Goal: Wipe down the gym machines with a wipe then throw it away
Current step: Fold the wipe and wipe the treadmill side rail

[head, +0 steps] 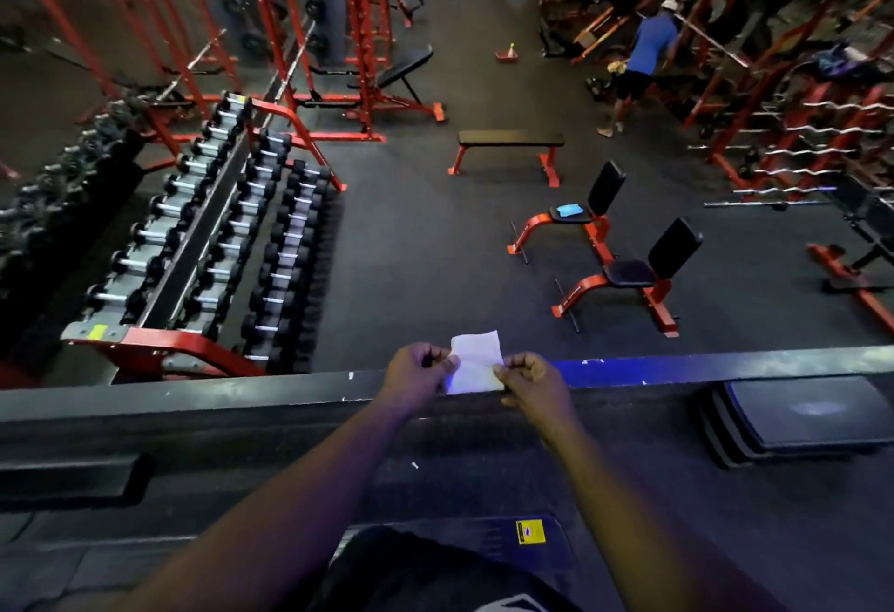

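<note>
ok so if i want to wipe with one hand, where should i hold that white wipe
Probably at its middle, from your side. The wipe hangs as a thin flat sheet, pinched at its two side edges by the left hand and right hand. Held by an edge it would likely flop, so bunch the centre into one palm.

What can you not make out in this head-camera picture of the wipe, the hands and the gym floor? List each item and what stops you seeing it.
- Wipe: edges covered by left hand and right hand.
- Blue item on the seat: too small to identify.
- Yellow label: print too small.
- No bin appears in this view.
- Right racks: cut off by the frame edge.
</note>
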`<state>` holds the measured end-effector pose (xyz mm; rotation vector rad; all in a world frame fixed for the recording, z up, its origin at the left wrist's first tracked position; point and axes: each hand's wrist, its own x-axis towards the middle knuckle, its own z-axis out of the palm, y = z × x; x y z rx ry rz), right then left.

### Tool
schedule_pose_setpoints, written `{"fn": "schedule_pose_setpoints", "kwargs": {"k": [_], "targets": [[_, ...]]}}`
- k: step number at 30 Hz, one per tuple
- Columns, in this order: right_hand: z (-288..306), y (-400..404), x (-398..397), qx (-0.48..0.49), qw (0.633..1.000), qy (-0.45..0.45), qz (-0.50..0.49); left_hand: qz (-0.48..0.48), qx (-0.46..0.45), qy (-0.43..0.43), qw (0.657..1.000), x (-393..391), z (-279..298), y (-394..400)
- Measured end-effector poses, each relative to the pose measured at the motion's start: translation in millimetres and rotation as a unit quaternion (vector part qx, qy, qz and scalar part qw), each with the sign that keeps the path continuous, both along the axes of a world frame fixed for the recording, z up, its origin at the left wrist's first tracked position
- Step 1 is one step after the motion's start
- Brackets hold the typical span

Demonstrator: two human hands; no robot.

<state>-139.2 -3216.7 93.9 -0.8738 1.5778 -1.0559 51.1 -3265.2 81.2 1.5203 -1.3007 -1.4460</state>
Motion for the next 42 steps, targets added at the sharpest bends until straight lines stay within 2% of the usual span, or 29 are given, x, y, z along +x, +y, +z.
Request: {"fn": "schedule_pose_setpoints", "kwargs": {"k": [5, 8, 18, 22, 26, 28, 31, 33, 36, 39, 42], "targets": [[-2, -29, -17, -0.011, 0.999, 0.011, 0.041, 0.006, -0.002, -0.062, 0.998, -10, 1, -24], [-5, -57, -18, -0.011, 0.997, 0.012, 0.077, -0.006, -0.039, -0.105, 0.994, -11, 5, -46], [-17, -176, -3, -0.064, 0.988, -0.030, 0.140, -0.037, -0.127, -0.132, 0.982, -5, -10, -150], [-56, -230, 25, -0.100, 0.973, 0.025, 0.205, -0.049, -0.141, -0.131, 0.980, 19, -46, -202], [-120, -310, 71, -0.146, 0.972, 0.080, 0.165, -0.016, -0.138, -0.064, 0.988, 59, -116, -265], [-163, -358, 102, -0.158, 0.970, 0.072, 0.167, 0.007, -0.125, -0.038, 0.991, 91, -166, -294], [-209, -401, 149, -0.137, 0.971, 0.058, 0.188, 0.068, -0.116, -0.017, 0.991, 146, -205, -315], [-213, -400, 172, -0.108, 0.968, 0.049, 0.222, 0.119, -0.105, -0.006, 0.987, 175, -212, -309], [-196, -409, 206, -0.084, 0.960, 0.024, 0.268, 0.137, -0.086, -0.011, 0.987, 211, -191, -307], [-182, -433, 252, -0.091, 0.949, 0.005, 0.303, 0.197, -0.094, -0.001, 0.976, 252, -162, -312], [-187, -434, 297, -0.099, 0.930, 0.038, 0.353, 0.257, -0.113, -0.001, 0.960, 286, -161, -304]]}}
